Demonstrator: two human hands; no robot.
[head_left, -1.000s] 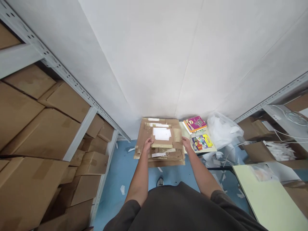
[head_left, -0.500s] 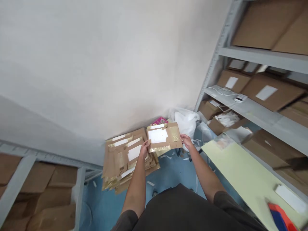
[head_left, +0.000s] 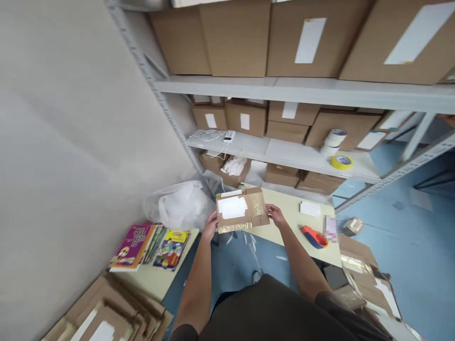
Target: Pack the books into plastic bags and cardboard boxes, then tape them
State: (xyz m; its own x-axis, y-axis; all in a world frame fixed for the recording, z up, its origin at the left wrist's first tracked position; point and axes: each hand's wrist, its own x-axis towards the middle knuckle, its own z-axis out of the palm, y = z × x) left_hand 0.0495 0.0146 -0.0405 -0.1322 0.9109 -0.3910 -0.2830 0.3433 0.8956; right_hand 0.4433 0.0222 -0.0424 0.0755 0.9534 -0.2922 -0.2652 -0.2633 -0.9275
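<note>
The left hand (head_left: 210, 226) and right hand (head_left: 276, 215) pinch opposite ends of the flattened cardboard carton (head_left: 251, 207), probably for balance, near the pale-green tabletop (head_left: 289, 214).

2 white tape rolls (head_left: 334, 139), 1 yellow tape roll (head_left: 337, 164), 1 held cardboard piece (head_left: 251, 204).

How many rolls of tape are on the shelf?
3: an upper white roll, a lower white roll beneath it, and a yellow roll beside them. None looks hidden.
</note>
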